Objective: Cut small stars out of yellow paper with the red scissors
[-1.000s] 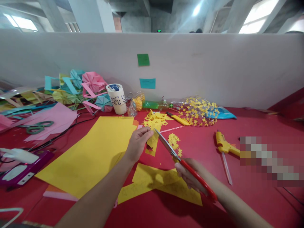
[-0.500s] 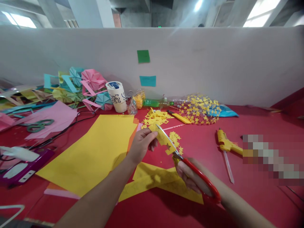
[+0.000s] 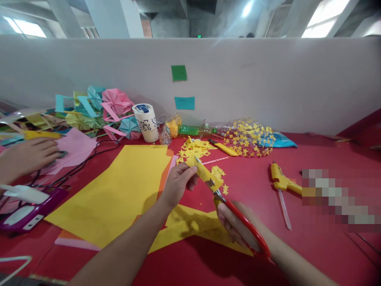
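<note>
My left hand (image 3: 181,178) pinches a small strip of yellow paper (image 3: 205,173) by its upper left end. Star-shaped gaps show along the strip's lower right part. My right hand (image 3: 233,222) grips red-handled scissors (image 3: 248,226), whose blades lie along the strip with the tip close to my left thumb. Just beyond the blades is a small heap of cut yellow stars (image 3: 218,171). Further back lies a pile of yellow paper scraps (image 3: 195,149). Beneath my hands, yellow paper pieces (image 3: 178,226) rest on the red table.
Large yellow sheets (image 3: 119,182) lie to the left, over orange and pink ones. At far left, another person's hand (image 3: 35,155) is over scissors on pink paper. A purple power strip (image 3: 32,214), a cup (image 3: 145,125), a yellow utility knife (image 3: 226,149) and a glue gun (image 3: 279,178) surround the work.
Another person's hand has come in at far left, over the green-handled scissors. My right hand and the scissors have shifted slightly left along the strip.
</note>
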Tool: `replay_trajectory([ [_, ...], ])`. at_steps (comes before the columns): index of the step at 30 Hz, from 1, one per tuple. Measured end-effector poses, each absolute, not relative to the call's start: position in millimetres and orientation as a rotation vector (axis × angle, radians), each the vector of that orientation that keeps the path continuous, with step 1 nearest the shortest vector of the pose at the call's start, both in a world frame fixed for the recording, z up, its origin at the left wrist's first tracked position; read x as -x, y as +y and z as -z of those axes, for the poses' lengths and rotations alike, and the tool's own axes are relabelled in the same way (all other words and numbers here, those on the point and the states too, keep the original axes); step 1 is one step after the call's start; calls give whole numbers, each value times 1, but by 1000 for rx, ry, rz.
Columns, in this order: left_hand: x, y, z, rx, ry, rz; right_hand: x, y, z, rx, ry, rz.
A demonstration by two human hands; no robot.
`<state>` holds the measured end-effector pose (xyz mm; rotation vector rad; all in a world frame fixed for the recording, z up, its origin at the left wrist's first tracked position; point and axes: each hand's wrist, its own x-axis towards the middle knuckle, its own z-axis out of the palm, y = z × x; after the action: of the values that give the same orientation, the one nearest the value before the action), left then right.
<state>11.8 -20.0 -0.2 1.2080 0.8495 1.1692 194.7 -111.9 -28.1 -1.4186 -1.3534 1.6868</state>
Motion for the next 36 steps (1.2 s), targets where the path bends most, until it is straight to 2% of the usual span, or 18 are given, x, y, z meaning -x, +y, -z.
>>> replay_trajectory([
  [22,-9,-13,3,-1036,692,-1188,-192,-111,13,1475,-1341,-1608],
  [27,-9,-9,2,-896,704,-1293,-193,-112,2,1545,-1433,-1470],
  [36,-1,-6,-2,-1234,796,-1159,-205,-106,-2,1618,-1598,-1399],
])
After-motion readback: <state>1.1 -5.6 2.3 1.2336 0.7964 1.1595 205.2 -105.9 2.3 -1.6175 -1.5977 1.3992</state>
